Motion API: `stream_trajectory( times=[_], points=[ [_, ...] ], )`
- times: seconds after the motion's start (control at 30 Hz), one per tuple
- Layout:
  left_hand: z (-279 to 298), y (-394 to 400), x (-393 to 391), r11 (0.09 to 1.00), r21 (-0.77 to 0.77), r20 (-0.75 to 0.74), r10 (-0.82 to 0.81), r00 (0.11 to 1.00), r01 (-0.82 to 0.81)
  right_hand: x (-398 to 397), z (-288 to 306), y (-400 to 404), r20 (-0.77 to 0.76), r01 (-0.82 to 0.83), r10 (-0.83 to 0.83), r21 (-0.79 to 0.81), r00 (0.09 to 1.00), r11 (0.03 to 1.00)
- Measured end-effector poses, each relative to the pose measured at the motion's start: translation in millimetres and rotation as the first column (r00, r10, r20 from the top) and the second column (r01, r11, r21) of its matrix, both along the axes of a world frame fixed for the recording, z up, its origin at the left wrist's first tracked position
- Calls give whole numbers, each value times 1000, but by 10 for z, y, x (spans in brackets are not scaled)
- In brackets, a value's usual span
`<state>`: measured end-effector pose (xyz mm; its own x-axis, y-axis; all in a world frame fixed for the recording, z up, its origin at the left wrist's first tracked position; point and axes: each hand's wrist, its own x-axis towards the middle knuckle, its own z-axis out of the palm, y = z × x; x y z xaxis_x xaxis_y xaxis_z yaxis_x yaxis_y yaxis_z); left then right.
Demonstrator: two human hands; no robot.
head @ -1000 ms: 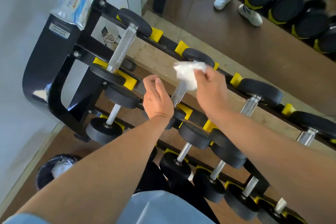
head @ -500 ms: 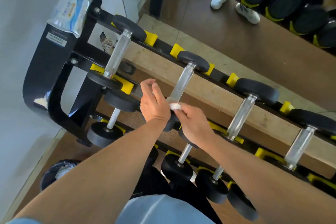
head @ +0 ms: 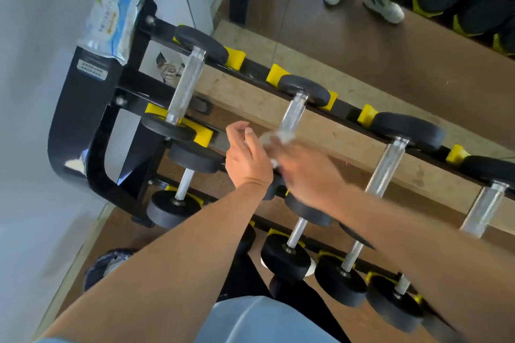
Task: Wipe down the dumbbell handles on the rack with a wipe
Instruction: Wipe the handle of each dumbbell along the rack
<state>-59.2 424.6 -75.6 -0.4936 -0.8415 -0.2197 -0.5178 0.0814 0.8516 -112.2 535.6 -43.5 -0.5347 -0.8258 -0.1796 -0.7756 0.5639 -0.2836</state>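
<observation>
The wipe is clamped by the blurred right hand against the second handle of the rack; the left hand is held loosely curled beside it.

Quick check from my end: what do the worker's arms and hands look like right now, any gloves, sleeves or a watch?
Both forearms are bare from elbow to fingers. No gloves, watch, band or rings show on the left hand or the right hand, though the right one is motion-blurred, so small details there cannot be told. A light blue garment shows at the bottom edge.
</observation>
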Motion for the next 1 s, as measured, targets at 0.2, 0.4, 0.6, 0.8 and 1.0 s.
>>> stream_trajectory(
  times=[0.2,0.4,0.6,0.8,1.0],
  points=[
    [-22,-36,11,998,-19,4,-64,998,64,300,222,78,736,972,-676,140,27,191],
    [-27,-50,10,996,-10,38,-83,996,84,-402,296,-344,559,994,-825,105,-82,-27],
    [-32,-70,7,994,-16,40,-107,993,108,94,269,-493,350,873,-842,118,410,474],
    [-45,-74,14,993,15,56,-118,991,117,55,282,-166,477,859,-864,363,162,361],
    [-14,-81,2,992,-3,48,-127,991,127,-266,292,-533,468,969,-873,122,136,216]
  ],
)
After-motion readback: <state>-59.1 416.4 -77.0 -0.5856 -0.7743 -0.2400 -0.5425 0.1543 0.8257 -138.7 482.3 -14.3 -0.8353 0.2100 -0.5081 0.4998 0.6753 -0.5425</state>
